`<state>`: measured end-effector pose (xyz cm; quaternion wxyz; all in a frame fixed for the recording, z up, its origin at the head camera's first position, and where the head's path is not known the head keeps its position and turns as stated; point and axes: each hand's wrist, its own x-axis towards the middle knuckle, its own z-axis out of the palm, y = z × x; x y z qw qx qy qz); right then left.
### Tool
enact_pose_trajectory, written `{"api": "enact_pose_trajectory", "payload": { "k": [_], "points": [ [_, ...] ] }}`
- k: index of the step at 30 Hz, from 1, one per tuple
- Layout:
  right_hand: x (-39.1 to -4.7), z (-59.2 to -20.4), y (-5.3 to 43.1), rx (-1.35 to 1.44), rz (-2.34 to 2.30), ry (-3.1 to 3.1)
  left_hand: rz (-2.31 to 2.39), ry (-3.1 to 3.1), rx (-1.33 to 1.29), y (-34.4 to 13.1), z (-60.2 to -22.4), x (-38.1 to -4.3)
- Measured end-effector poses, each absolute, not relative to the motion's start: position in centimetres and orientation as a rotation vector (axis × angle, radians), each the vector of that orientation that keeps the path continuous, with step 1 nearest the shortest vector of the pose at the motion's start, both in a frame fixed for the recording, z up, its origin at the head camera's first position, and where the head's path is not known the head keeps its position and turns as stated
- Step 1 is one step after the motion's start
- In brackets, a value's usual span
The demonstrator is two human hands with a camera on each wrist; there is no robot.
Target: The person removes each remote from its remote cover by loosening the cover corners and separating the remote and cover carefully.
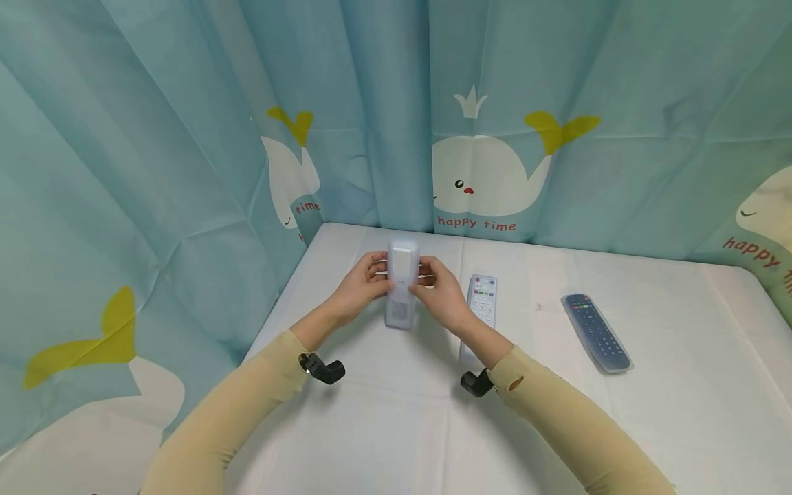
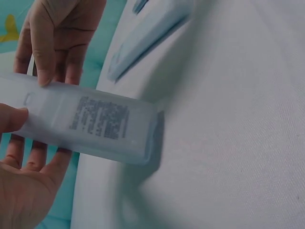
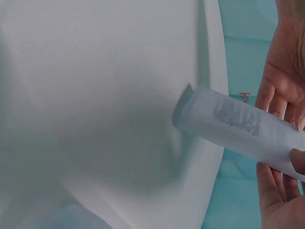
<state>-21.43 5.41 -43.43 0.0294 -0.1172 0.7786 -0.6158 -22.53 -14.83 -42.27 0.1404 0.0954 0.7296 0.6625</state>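
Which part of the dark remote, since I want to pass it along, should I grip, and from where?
Pinch the dark remote across its middle by both long edges, probably best from above. It lies flat, buttons up, on the table, long and narrow, so thumb and fingers should span its width; the space above is open.

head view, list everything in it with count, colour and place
table: one, white, centre to right
curtain: count unclear, light blue, behind and beside the table
held remote: one, whitish, centre of the view
white remote: one, white, right of centre, partly hidden
dark remote: one, dark blue, farther right
wrist cameras: two, black, one per wrist
sleeves: two, beige, on the forearms
left grip: one, bare, pinching the held remote's left edge
right grip: one, bare, pinching its right edge
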Motion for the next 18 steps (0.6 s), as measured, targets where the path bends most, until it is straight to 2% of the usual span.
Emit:
{"api": "enact_pose_trajectory", "payload": {
  "k": [18],
  "points": [
    [-21.5,-42.6,5.8,-0.399,-1.845,2.487,1.879,2.151,0.298,-14.8,-42.6,-22.6]
  ]
}}
